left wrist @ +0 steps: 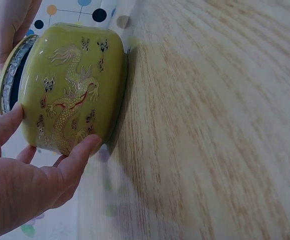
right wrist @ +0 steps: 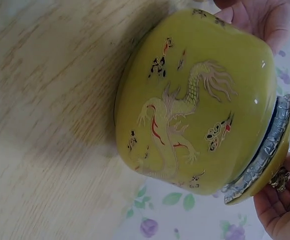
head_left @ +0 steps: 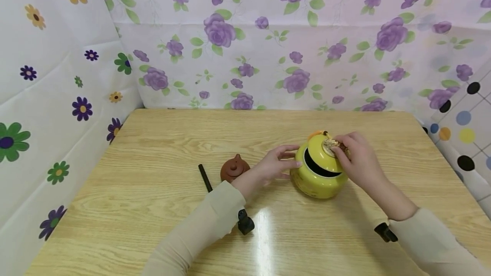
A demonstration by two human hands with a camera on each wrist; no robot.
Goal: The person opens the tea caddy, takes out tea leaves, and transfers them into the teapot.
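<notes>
On the table stands a round, glossy yellow jar with raised dragons on its side, as the left wrist view shows. My right hand pinches the gold knob of its yellow lid. Tilted up at the near side, the lid leaves a dark gap at the mouth. A silvery wrinkled band lines the lid's underside in the right wrist view. My left hand touches the jar's left side with spread, fairly straight fingers.
Left of the jar sits a small brown clay piece, partly behind my left forearm. Beside it lies a thin black stick, its near end covered by the sleeve. Flowered cloth hangs behind the wooden table.
</notes>
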